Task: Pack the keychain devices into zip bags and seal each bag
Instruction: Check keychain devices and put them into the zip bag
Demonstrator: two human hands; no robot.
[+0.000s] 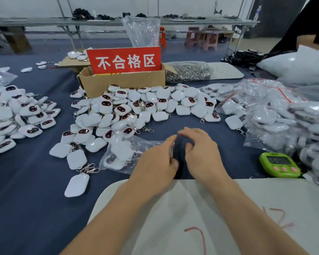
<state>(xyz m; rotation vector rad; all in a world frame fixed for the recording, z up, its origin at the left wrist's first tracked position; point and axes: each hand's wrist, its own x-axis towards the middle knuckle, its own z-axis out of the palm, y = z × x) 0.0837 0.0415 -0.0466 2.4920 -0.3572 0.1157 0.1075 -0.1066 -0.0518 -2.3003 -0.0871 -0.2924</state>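
Here, the left hand (pixel 155 162) pinches the red-striped mouth of a zip bag (pixel 134 144), which lies on the blue counter (pixel 26 190) at nine o'clock from it, keychain devices (pixel 121 151) inside. The right hand (pixel 201 153) hovers just beside, fingers curled; whether it grips anything I cannot tell. A loose pile (pixel 136 109) heaps at twelve o'clock, a green timer (pixel 279 164) at three.

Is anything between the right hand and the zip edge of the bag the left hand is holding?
Nothing visible. The left hand pinches the zip bag by its red zip edge, and the right hand sits just beside it, with only bare blue table cover in the gap.
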